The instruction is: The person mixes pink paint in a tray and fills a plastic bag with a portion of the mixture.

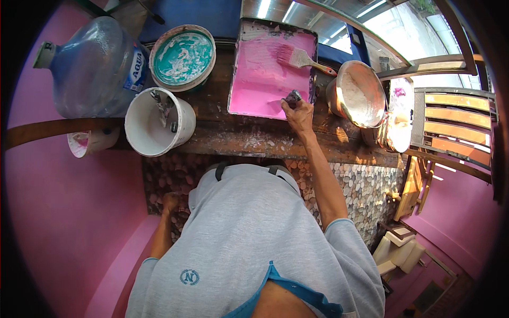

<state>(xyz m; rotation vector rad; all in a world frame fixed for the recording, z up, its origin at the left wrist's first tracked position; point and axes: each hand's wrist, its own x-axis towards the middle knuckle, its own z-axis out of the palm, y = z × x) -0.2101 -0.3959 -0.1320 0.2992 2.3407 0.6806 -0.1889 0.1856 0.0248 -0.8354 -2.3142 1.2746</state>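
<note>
A large clear water jug (90, 66) with a blue label lies on its side, neck pointing left. The pink paint tray (270, 69) runs lengthwise away from the person. At its near right corner, the right hand (298, 114) pinches a small dark sponge-like object (292, 97), its axis unclear; the left hand (169, 202) hangs low, fingers curled.

One tray (260, 79), one brush (302, 57), three buckets (159, 122) (183, 55) (358, 95), one jug (90, 66), one cup (87, 142), one chair (456, 127).

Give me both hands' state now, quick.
Left hand: closed fist, holding nothing visible, against the pebbled wall.
Right hand: closed on a small dark object at the pink paint tray.
</note>
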